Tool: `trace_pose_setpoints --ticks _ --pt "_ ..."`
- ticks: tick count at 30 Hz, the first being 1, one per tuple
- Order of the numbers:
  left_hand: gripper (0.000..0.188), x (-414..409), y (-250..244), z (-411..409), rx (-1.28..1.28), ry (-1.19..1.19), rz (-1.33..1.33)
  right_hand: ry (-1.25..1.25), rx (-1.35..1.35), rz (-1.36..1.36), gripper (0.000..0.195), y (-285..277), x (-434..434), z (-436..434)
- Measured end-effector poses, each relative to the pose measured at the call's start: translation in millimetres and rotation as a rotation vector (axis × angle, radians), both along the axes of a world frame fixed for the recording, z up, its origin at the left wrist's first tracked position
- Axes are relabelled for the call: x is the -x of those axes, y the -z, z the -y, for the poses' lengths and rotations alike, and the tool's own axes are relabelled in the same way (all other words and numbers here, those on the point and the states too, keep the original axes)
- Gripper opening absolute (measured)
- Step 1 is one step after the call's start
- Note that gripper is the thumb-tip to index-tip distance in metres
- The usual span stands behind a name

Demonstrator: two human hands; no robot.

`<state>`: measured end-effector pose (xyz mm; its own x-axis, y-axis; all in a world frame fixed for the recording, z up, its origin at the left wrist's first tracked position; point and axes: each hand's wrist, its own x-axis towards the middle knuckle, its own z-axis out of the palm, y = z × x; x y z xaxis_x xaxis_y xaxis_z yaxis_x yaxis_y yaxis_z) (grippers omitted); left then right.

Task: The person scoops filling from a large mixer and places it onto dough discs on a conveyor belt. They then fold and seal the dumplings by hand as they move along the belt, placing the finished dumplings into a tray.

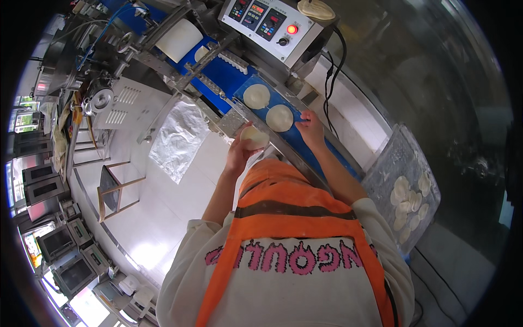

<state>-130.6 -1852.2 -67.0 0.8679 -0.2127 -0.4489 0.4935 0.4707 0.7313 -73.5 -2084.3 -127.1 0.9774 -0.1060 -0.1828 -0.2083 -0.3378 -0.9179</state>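
Note:
My left hand holds a stack of thin round dough sheets just off the near side of a conveyor. Over the blue conveyor belt my right hand is bent, its fingers curled, with no dough seen in it. Right beside its fingertips a round dough sheet lies flat on the belt. A second dough round lies farther up the belt, close to the first. A paler dough piece is under the machine's frame, near a wide white roller.
A control box with a lit red lamp stands beyond the belt, dough on its top. At right, a translucent plastic bin holds several dough pieces. Black cables hang behind the belt. A wooden-framed stool and a plastic sheet are at left.

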Motion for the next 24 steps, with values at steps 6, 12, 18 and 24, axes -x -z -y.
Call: trace_pose_setpoints --ticks 6,12,18,24 --pt "0.059 -0.2 -8.9 23.5 -0.001 0.236 0.088 -0.212 -0.628 -0.605 0.032 -78.5 34.2 -5.4" --pt "0.063 -12.2 -24.7 38.1 -0.459 0.446 0.309 -0.143 -0.874 -0.619 0.028 -65.8 46.8 -2.9" --pt "0.046 -16.9 -1.0 37.3 -0.503 0.476 0.179 -0.029 -0.817 -0.493 0.023 -56.7 51.7 2.3" --pt "0.041 -36.9 2.7 49.0 -0.611 0.451 0.256 0.081 -0.48 -0.293 0.026 -50.8 40.9 1.8"
